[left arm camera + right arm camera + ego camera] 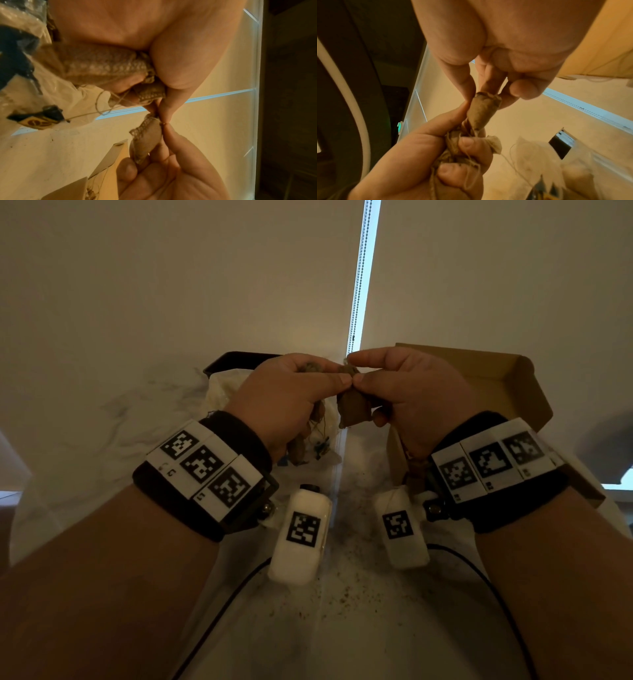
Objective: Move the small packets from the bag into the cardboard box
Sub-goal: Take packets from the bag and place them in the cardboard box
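Both hands are raised over the table, fingertips meeting. My left hand (329, 376) grips a bunch of small brown packets (455, 150) with loose strings; a few dangle below the palm (301, 450). My right hand (363, 373) pinches one brown packet (352, 409) at its top corner, right beside the bunch (102, 63). In the right wrist view that single packet (481, 112) hangs from the thumb and forefinger and still touches the bunch. The clear plastic bag (219, 388) lies behind my left hand. The open cardboard box (507, 378) stands behind my right hand.
A black tray (239, 359) sits at the back left behind the bag. Dark paper tags (42, 119) on strings hang near the bag. Crumbs dot the white table (359, 604). A window blind with a bead chain (359, 285) rises behind.
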`<move>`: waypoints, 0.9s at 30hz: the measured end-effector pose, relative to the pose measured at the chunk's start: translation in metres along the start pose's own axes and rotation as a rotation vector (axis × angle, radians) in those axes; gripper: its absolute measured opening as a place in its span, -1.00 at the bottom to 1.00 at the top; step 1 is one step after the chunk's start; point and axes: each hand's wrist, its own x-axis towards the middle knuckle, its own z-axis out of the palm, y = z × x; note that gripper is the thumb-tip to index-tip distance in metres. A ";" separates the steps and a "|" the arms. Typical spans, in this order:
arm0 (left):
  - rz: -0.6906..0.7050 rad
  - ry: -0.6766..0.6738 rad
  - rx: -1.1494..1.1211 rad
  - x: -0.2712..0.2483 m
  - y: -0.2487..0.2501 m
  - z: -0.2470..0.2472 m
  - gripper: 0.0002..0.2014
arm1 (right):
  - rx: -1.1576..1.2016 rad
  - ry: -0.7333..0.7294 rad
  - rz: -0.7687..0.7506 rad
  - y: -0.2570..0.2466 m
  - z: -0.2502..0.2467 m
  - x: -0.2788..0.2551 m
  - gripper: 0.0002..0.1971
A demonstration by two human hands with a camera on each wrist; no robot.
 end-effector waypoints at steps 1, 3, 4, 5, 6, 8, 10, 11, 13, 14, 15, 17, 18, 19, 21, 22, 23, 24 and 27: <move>-0.024 -0.010 -0.021 0.001 0.000 -0.001 -0.87 | -0.022 -0.015 -0.016 -0.001 -0.001 -0.001 -0.77; -0.071 -0.046 -0.053 0.001 0.001 -0.003 -0.89 | -0.032 -0.052 -0.041 -0.003 -0.002 -0.004 -0.71; -0.090 -0.076 -0.061 0.000 0.002 -0.004 -0.91 | -0.037 -0.063 -0.052 -0.004 -0.002 -0.006 -0.69; -0.111 -0.111 -0.068 0.001 0.002 -0.004 -0.92 | -0.040 -0.067 -0.059 -0.006 -0.002 -0.007 -0.68; -0.137 -0.146 -0.086 0.001 0.002 -0.005 -0.93 | -0.038 -0.071 -0.067 -0.008 -0.003 -0.009 -0.68; -0.192 -0.201 -0.152 0.001 0.004 -0.005 -0.96 | -0.045 -0.087 -0.086 -0.013 -0.004 -0.011 -0.69; -0.225 -0.250 -0.220 0.000 0.006 -0.004 -0.97 | -0.090 -0.102 -0.085 -0.018 -0.006 -0.011 -0.72; -0.227 -0.275 -0.241 0.000 0.007 -0.003 -0.97 | -0.120 -0.101 -0.079 -0.020 -0.008 -0.011 -0.74; -0.202 -0.291 -0.250 0.000 0.007 -0.002 -0.91 | -0.180 -0.070 -0.067 -0.023 -0.017 -0.011 -0.78; -0.187 -0.277 -0.233 -0.001 0.006 -0.002 -0.87 | -0.213 -0.041 -0.057 -0.025 -0.023 -0.012 -0.80; -0.176 -0.254 -0.202 -0.001 0.005 -0.002 -0.87 | -0.249 0.001 -0.040 -0.026 -0.030 -0.012 -0.81; -0.185 -0.216 -0.163 -0.001 0.005 -0.003 -0.86 | -0.301 0.083 0.021 -0.029 -0.048 -0.015 -0.81; -0.202 -0.194 -0.148 -0.002 0.005 -0.003 -0.80 | -0.313 0.100 0.062 -0.031 -0.056 -0.017 -0.81; -0.212 -0.172 -0.135 -0.003 0.006 -0.003 -0.75 | -0.331 0.093 0.103 -0.031 -0.064 -0.018 -0.81; -0.202 -0.149 -0.114 -0.004 0.006 -0.003 -0.70 | -0.443 0.041 0.194 -0.029 -0.075 -0.019 -0.83; -0.202 -0.149 -0.113 -0.004 0.007 -0.002 -0.67 | -0.525 0.009 0.242 -0.026 -0.079 -0.019 -0.84; -0.206 -0.149 -0.115 -0.004 0.006 -0.002 -0.66 | -0.598 -0.020 0.292 -0.023 -0.082 -0.019 -0.84; -0.210 -0.148 -0.118 -0.004 0.006 -0.002 -0.65 | -0.655 -0.050 0.339 -0.020 -0.084 -0.019 -0.84; -0.224 -0.140 -0.122 -0.004 0.005 -0.001 -0.65 | -0.787 -0.170 0.464 -0.014 -0.084 -0.020 -0.83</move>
